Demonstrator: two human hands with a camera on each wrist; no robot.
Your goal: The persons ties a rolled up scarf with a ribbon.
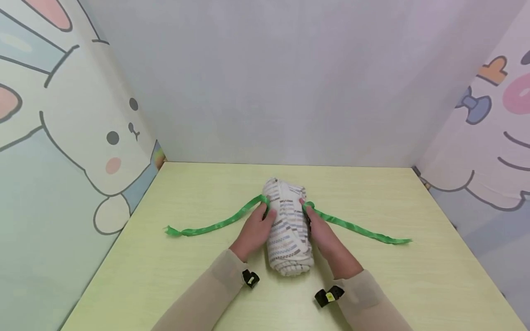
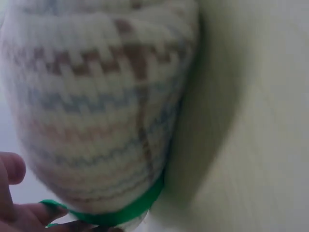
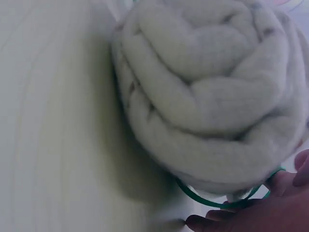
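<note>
A rolled towel (image 1: 286,225), white with rows of small blue, brown and grey marks, lies lengthwise on the table. My left hand (image 1: 256,228) grips its left side, thumb toward the top. From the right, my right hand (image 1: 327,234) holds the opposite side. A green ribbon (image 2: 128,211) passes beneath the roll; its two loose ends stretch out left and right across the table. Close to the ribbon are the left fingers (image 2: 36,212) in the left wrist view. The spiral end of the roll shows in the right wrist view, with the right fingers (image 3: 217,220) below it by the ribbon.
The pale yellow-green table (image 1: 198,184) ends at a plain grey backdrop (image 1: 285,92). Side panels with cartoon figures stand left and right. Each sleeve cuff carries a small black device, one on the left wrist (image 1: 250,278) and one on the right wrist (image 1: 329,296).
</note>
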